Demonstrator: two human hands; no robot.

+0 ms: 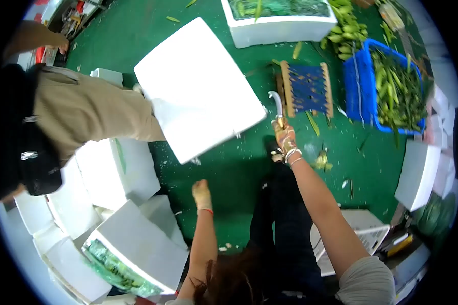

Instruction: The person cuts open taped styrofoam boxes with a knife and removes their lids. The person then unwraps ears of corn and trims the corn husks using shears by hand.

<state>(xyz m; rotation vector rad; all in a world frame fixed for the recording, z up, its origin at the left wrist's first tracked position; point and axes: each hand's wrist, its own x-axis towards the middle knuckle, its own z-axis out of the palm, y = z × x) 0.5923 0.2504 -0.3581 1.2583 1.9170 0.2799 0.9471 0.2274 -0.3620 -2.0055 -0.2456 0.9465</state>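
My right hand [285, 136], in a patterned glove, is wrapped round a curved knife [276, 101], its pale blade pointing away from me. Just beyond the blade stands a small folding stool [306, 87] with a blue woven seat and wooden bars. My left hand [202, 195], in a pale glove, hangs low over the floor with its fingers drawn together; nothing shows in it. In front of it, a large white foam box [201, 91] presents a flat face, close to the leg of another person [96, 107] in khaki trousers.
A foam box of wrapped greens [282, 31] stands at the back. Leafy green vegetables [347, 31] lie beside it. At right is a blue crate [360, 89] full of greens. White foam boxes [137, 244] pile up at left. Scraps dot the green floor [229, 203]; behind my legs sits a white crate [376, 235].
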